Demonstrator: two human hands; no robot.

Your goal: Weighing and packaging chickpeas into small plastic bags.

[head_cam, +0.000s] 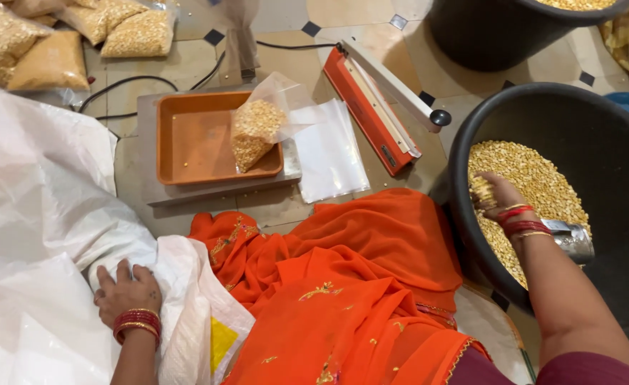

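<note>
The split yellow lentils (535,178) fill the bottom of the big black tub (614,142) at your right, a dry, pale-gold heap sloping toward the near wall. Your right hand (496,196) is down in that heap, fingers curled shut around a scoop of lentils, red and gold bangles at the wrist; a metal scoop (573,239) lies just behind your forearm. Your left hand (125,292) rests palm down, fingers spread flat, on the white woven sack (36,214) at your left knee, holding nothing.

In front of you an orange tray (193,139) sits on a grey scale platform (150,192), and a clear plastic bag (257,132), partly filled with lentils, leans tilted in the tray's right side with its mouth open. Flat empty clear bags (329,157) lie just beside it. An orange heat sealer (375,107) stands at an angle, arm raised. Filled, sealed lentil packets (50,36) are piled at the far left. A second black tub (500,32) stands behind.
</note>
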